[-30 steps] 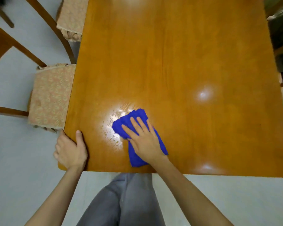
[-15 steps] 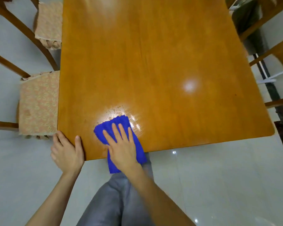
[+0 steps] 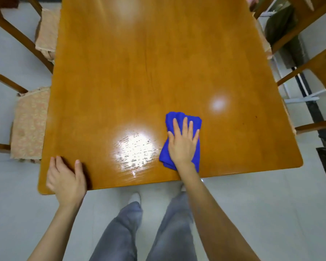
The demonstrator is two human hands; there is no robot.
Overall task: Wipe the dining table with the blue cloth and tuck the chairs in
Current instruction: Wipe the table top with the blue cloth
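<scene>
The glossy orange-brown dining table [image 3: 158,63] fills the view. My right hand [image 3: 183,142] lies flat, fingers spread, pressing the folded blue cloth [image 3: 177,117] onto the tabletop near the front edge, right of centre. My left hand [image 3: 66,178] grips the table's front-left corner, thumb on top. A wet, streaky patch [image 3: 134,149] shines to the left of the cloth. Two chairs with patterned cushions stand at the left side, the nearer chair [image 3: 29,123] and the farther chair [image 3: 45,32], seats partly under the table. Wooden chairs [image 3: 312,59] stand at the right.
The floor is pale grey tile [image 3: 271,213]. My legs in grey trousers [image 3: 147,228] stand just before the table's front edge. A dark strip and white frame [image 3: 309,98] lie on the floor at the right, behind the right-hand chairs.
My right hand has slid the blue cloth to the right along the front of the table, leaving a wet patch behind. My left hand stays on the front-left corner.
</scene>
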